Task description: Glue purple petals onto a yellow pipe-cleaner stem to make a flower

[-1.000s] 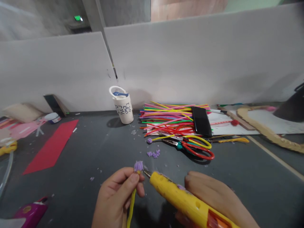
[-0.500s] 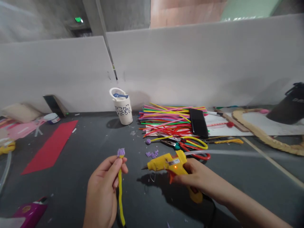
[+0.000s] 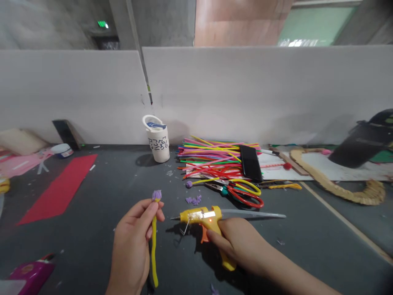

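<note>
Pinched between the thumb and fingers of my left hand (image 3: 135, 237) is a yellow pipe cleaner (image 3: 154, 254), upright, with a purple tuft (image 3: 156, 195) at its top. My right hand (image 3: 238, 239) grips a yellow glue gun (image 3: 202, 217) by its handle, a finger by the orange trigger. Its nozzle points left, a little apart from the left hand, and a clear glue stick (image 3: 254, 214) juts out of its back. Beyond the gun lie small purple scraps (image 3: 194, 200) and another yellow stem with a purple head (image 3: 189, 184).
Pliers and scissors (image 3: 245, 192) lie behind the glue gun, near a pile of coloured pipe cleaners (image 3: 211, 153) and a black phone (image 3: 251, 162). A white cup (image 3: 159, 145) stands by the partition. Red paper (image 3: 61, 186) is at left, a dark bottle (image 3: 359, 139) at far right.
My right hand has brought the glue gun left and slightly lower, its nozzle closer to the purple tuft. My left hand has hardly moved. The view has shifted a little.
</note>
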A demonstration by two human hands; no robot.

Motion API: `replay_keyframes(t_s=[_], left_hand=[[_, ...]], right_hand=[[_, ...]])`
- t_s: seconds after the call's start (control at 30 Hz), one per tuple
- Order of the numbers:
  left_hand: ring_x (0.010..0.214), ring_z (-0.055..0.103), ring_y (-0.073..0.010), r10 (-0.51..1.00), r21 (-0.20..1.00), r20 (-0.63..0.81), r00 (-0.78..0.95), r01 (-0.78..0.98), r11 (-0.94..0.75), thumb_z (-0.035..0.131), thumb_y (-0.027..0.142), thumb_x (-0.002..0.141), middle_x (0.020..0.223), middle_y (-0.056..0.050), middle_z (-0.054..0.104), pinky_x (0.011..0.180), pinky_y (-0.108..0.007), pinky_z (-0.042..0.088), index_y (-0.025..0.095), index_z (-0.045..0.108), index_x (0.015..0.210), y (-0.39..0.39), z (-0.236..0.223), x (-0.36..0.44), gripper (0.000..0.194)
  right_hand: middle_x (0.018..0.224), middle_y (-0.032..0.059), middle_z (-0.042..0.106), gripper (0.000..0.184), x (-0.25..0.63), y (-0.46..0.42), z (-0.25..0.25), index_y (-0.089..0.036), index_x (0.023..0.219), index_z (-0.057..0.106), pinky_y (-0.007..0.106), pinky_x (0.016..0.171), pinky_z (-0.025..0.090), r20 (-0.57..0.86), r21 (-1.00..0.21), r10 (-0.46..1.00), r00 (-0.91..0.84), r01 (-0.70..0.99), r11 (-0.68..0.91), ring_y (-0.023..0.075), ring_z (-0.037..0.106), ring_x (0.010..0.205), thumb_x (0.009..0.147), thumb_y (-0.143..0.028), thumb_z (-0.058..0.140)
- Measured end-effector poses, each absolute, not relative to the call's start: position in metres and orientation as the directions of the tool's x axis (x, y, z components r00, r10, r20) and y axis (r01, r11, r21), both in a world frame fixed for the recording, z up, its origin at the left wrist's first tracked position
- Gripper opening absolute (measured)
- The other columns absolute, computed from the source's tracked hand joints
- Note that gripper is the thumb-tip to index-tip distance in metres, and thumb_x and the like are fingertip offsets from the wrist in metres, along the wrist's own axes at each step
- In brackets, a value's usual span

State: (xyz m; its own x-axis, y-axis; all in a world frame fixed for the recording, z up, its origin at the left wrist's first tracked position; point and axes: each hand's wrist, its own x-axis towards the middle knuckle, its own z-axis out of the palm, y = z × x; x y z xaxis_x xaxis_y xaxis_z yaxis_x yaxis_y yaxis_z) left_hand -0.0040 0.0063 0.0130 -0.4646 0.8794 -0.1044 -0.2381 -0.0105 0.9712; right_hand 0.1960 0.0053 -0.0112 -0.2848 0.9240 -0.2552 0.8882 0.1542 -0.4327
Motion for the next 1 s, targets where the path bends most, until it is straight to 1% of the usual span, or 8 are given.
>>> replay_keyframes(t_s=[0.1,0.27,0.33,0.5,0.67,0.77,0.9,1.0], left_hand=[[0.042,0.046,-0.0094,0.867,0.972,-0.091,-0.49,-0.234,-0.031,0.08,0.041,0.06,0.059,-0.001,0.064,0.035,-0.022,0.031,0.016,0.071,0.071,0.011,0.02,-0.002,0.029],[0.041,0.044,-0.0089,0.862,0.963,-0.089,-0.499,-0.263,-0.053,0.081,0.043,0.057,0.058,0.0,0.064,0.036,-0.022,0.032,0.016,0.071,0.068,0.012,0.02,-0.005,0.03],[0.041,0.04,-0.0076,0.87,0.959,-0.114,-0.479,-0.283,-0.03,0.082,0.041,0.056,0.056,0.0,0.063,0.037,-0.02,0.032,0.016,0.07,0.064,0.009,0.017,-0.008,0.029],[0.043,0.035,-0.0034,0.888,0.944,-0.2,-0.415,-0.325,0.06,0.084,0.037,0.053,0.055,0.001,0.063,0.043,-0.014,0.034,0.015,0.07,0.059,0.004,0.01,-0.014,0.027],[0.043,0.034,-0.0025,0.875,0.934,-0.216,-0.433,-0.353,0.056,0.085,0.039,0.053,0.056,0.002,0.062,0.04,-0.011,0.031,0.016,0.071,0.062,0.006,0.005,-0.021,0.029],[0.044,0.035,-0.0024,0.867,0.929,-0.191,-0.46,-0.371,0.008,0.085,0.038,0.056,0.059,0.002,0.063,0.041,-0.009,0.032,0.017,0.073,0.068,0.007,0.003,-0.024,0.027],[0.044,0.034,-0.0021,0.883,0.933,-0.175,-0.436,-0.36,0.007,0.084,0.037,0.06,0.059,0.002,0.063,0.042,-0.009,0.032,0.016,0.073,0.068,0.007,0.001,-0.024,0.024],[0.045,0.034,-0.002,0.896,0.938,-0.173,-0.409,-0.347,0.022,0.083,0.035,0.062,0.06,0.002,0.064,0.043,-0.009,0.032,0.017,0.073,0.069,0.006,0.0,-0.021,0.022]], right_hand=[[0.068,0.0087,0.066,0.044,0.203,0.003,-0.01,-0.015,0.068,0.064,0.027,0.053,0.033,-0.174,-0.442,0.929,-0.326,0.869,0.222,0.0169,0.056,0.058,0.093,-0.04,0.037],[0.062,0.0089,0.063,0.071,0.216,-0.006,-0.015,-0.019,0.062,0.062,0.029,0.056,0.043,0.279,-0.491,0.854,-0.438,0.699,0.519,0.0187,0.055,0.056,0.096,-0.058,0.014],[0.063,0.0094,0.065,0.072,0.218,-0.009,-0.017,-0.021,0.063,0.064,0.031,0.06,0.047,0.347,-0.518,0.804,-0.483,0.616,0.594,0.0208,0.059,0.06,0.094,-0.062,0.013],[0.057,0.0023,0.061,0.04,0.229,-0.01,-0.026,-0.028,0.072,0.065,0.028,0.046,0.046,0.213,-0.604,0.907,-0.364,0.68,0.415,0.0211,0.058,0.052,0.092,-0.051,0.039],[0.054,0.0039,0.06,0.046,0.229,-0.009,-0.036,-0.023,0.063,0.059,0.027,0.047,0.045,0.142,-0.579,0.911,-0.388,0.714,0.394,0.0189,0.055,0.049,0.092,-0.051,0.036],[0.063,0.0085,0.066,0.046,0.215,-0.009,-0.033,-0.02,0.061,0.062,0.029,0.055,0.042,0.065,-0.489,0.892,-0.447,0.765,0.419,0.0197,0.059,0.056,0.089,-0.048,0.039],[0.068,0.0101,0.071,0.047,0.197,0.0,-0.029,-0.016,0.07,0.07,0.029,0.051,0.026,-0.2,-0.239,0.904,-0.377,0.914,0.328,0.0179,0.06,0.056,0.094,-0.037,0.037],[0.065,0.0126,0.072,0.058,0.19,0.008,-0.033,-0.015,0.069,0.073,0.03,0.048,0.016,-0.223,-0.141,0.926,-0.304,0.95,0.278,0.0179,0.059,0.052,0.098,-0.042,0.031]])
